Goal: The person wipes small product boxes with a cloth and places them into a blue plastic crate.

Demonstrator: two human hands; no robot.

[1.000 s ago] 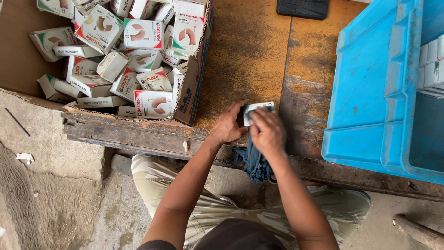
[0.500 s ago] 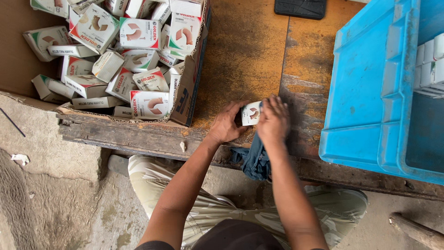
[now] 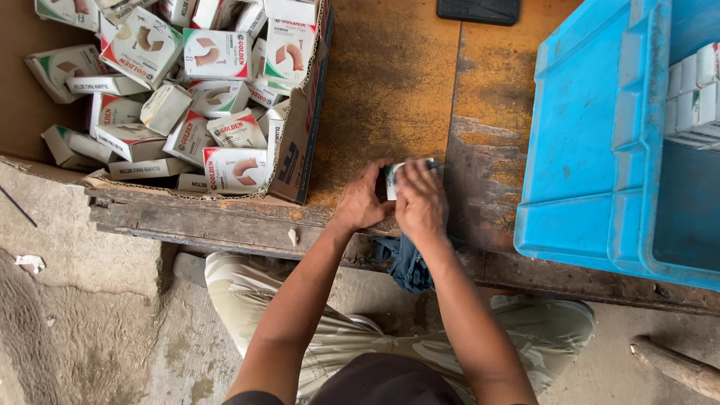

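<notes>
Worn, rust-stained wood forms the workbench (image 3: 390, 82), and both hands are working at its near edge. The left hand (image 3: 362, 202) is gripping the small white carton (image 3: 393, 178) from its left side, bracing it against the bench so it is not sliding. The right hand (image 3: 421, 201) is lying over the carton's top and right side, fingers curled down around it; it is probably pressing a flap shut, though the hand is hiding that face. A dark blue cloth (image 3: 409, 262) is hanging off the bench edge just beneath the wrists. The open cardboard box (image 3: 300, 150) of similar loose cartons is sitting to the left, within reach. The blue plastic crate (image 3: 592, 150) is standing to the right, holding white cartons in neat rows.
</notes>
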